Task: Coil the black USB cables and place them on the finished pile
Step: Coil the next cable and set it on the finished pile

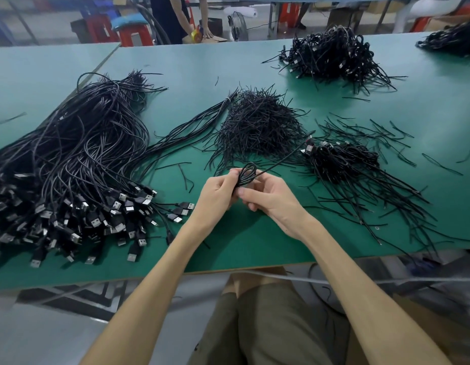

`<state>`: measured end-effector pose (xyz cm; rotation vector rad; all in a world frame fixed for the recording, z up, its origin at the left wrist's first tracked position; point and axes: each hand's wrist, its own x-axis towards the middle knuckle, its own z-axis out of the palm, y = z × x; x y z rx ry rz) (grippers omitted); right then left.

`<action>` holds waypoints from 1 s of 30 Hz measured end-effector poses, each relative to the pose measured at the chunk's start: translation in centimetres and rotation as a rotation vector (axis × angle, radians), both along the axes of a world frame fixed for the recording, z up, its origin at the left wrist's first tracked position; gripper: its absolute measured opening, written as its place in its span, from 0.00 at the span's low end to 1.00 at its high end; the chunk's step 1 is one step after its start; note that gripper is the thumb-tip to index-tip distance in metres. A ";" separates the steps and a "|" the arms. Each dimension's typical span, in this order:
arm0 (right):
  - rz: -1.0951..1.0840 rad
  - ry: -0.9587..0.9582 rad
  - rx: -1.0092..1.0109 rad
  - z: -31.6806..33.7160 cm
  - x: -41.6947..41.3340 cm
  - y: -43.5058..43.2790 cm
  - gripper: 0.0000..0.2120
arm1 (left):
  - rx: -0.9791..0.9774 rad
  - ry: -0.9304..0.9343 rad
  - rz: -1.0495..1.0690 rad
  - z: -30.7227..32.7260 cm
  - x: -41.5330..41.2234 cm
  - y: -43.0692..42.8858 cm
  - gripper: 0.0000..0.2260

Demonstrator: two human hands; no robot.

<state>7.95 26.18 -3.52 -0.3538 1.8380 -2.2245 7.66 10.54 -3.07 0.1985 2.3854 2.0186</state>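
- I see my left hand pinching the half-wound cable and my right hand curled round its loops, over the green table.
- Its tail runs toward the finished pile, right.
- Tie heap behind; uncoiled bundle left.

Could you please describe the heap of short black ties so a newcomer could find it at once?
On the green table, look to its middle. The heap of short black ties lies between the long plugged cables at left and the coiled bundles at right. Only it is a bristly mound of short, plugless strands.
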 end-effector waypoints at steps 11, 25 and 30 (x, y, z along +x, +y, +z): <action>-0.277 0.328 0.534 -0.5 0.7 -0.7 0.04 | 0.018 -0.012 0.027 0.2 0.2 -0.1 0.22; -0.271 0.403 0.506 -0.2 1.2 -0.9 0.10 | 0.003 0.013 0.062 0.2 0.2 0.1 0.26; -0.346 0.415 0.499 -0.3 1.1 -0.7 0.10 | -0.070 0.127 0.095 0.2 0.6 0.2 0.24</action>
